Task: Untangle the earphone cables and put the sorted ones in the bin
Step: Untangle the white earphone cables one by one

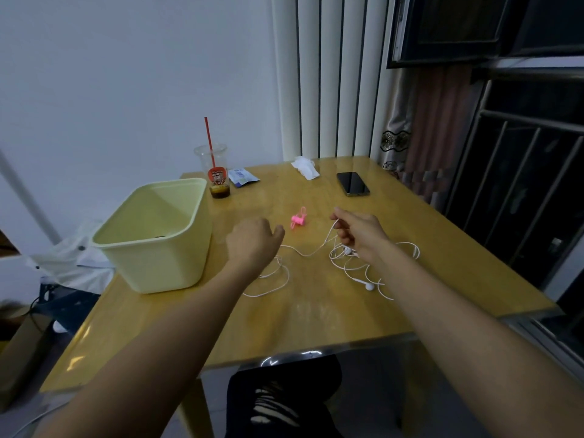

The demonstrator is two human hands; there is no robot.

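A tangle of white earphone cable (347, 263) lies on the wooden table (316, 317) between my hands, with an earbud (369, 286) near its front. My right hand (358, 230) pinches a strand of the cable and lifts it off the table. My left hand (252, 240) is curled over the other end of the same strand, which sags between the two hands; loops trail under my left wrist. The pale yellow bin (158, 235) stands at the table's left, beside my left hand. Something dark lies at its bottom.
A small pink cable clip (298, 218) lies just beyond my hands. Further back stand a plastic cup with a red straw (215, 172), a blue packet (241, 177), a crumpled tissue (305, 167) and a black phone (352, 184). A window grille is on the right.
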